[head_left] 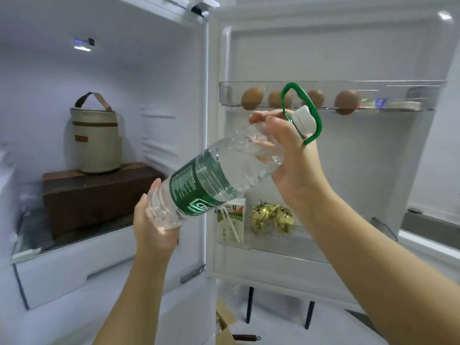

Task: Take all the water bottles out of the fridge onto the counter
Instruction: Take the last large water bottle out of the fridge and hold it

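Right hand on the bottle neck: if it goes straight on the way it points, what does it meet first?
Probably the clear door shelf holding the eggs, just above and beyond the right hand gripping the water bottle. Depth is unclear, so I cannot judge the gap.

The person's forearms are bare along their whole visible length, and the left hand (155,230) and right hand (291,158) are bare too.

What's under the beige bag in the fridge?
The bag stands on a dark brown box, which rests on the glass shelf. The contents of both are hidden.
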A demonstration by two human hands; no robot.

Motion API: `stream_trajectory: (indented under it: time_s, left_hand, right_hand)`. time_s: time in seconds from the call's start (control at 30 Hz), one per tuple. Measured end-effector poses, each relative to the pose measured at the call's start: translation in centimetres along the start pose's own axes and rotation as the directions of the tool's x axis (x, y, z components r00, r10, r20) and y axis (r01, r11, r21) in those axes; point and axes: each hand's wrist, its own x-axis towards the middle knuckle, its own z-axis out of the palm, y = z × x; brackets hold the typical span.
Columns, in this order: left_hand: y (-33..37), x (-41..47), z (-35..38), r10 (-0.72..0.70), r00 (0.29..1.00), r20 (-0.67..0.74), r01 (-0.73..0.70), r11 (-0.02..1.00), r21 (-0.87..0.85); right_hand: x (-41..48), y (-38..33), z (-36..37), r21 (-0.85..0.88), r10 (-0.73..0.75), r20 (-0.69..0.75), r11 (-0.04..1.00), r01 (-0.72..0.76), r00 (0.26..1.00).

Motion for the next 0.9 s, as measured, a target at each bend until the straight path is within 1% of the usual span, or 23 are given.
stream_trajectory:
  time_s: [0.03, 0.07, 0.17, 0.2, 0.37, 0.43, 0.5, 0.6, 0.7, 0.8, 0.83, 0.9]
  left_hand:
    - [-0.4, -0.8, 0.7, -0.009, 0.999, 0.030, 0.009, 1.000, 0.014]
    - [-1.1, -1.3, 1.3, -0.039, 0.995, 0.093, 0.036, 0.999, 0.031]
    - [-3.1, -2.8, 3.4, -0.191, 0.962, 0.195, 0.189, 0.981, 0.030]
    - [-3.5, -3.3, 4.3, -0.222, 0.950, 0.217, 0.218, 0.975, 0.044]
    - [-6.7, -4.6, 7.8, -0.343, 0.907, 0.246, 0.350, 0.937, 0.017]
    - [-9.2, -5.0, 8.9, -0.379, 0.890, 0.254, 0.385, 0.923, 0.028]
    - [-11.9, -6.0, 10.1, -0.454, 0.845, 0.284, 0.470, 0.883, 0.014]
    - [-15.6, -8.5, 12.2, -0.556, 0.758, 0.342, 0.573, 0.818, 0.059]
    - [-18.4, -11.4, 14.5, -0.612, 0.722, 0.322, 0.605, 0.785, 0.135]
    - [-21.1, -14.2, 17.3, -0.631, 0.680, 0.374, 0.603, 0.771, 0.203]
    - [-22.0, -15.1, 18.4, -0.637, 0.668, 0.385, 0.601, 0.767, 0.225]
    - [-24.2, -17.2, 20.6, -0.654, 0.638, 0.407, 0.611, 0.751, 0.249]
  right_hand:
    - [-0.4, -1.0, -0.8, -0.017, -0.002, -0.001, 1.000, 0.002, 1.000]
    - [-0.7, -2.1, -1.5, -0.027, -0.010, -0.004, 1.000, 0.010, 1.000]
    - [-1.1, -4.8, -3.9, -0.018, -0.044, -0.058, 0.999, 0.043, 0.997]
    - [-1.4, -5.6, -4.8, -0.020, -0.039, -0.088, 0.999, 0.038, 0.995]
    - [-3.7, -8.3, -9.4, -0.034, -0.020, -0.266, 0.999, 0.011, 0.964]
    - [-4.7, -9.1, -11.4, -0.075, -0.026, -0.338, 0.997, 0.000, 0.941]
    - [-5.8, -9.6, -13.8, -0.139, -0.036, -0.386, 0.990, -0.020, 0.922]
    - [-8.0, -11.0, -17.9, -0.124, -0.050, -0.488, 0.992, -0.013, 0.871]
    - [-11.0, -13.2, -21.8, -0.116, -0.081, -0.561, 0.993, 0.018, 0.824]
    - [-13.8, -15.5, -25.6, -0.160, -0.147, -0.626, 0.985, 0.059, 0.766]
    - [-14.7, -16.4, -26.9, -0.185, -0.164, -0.645, 0.981, 0.056, 0.747]
    - [-16.5, -18.1, -29.6, -0.245, -0.171, -0.677, 0.970, 0.000, 0.716]
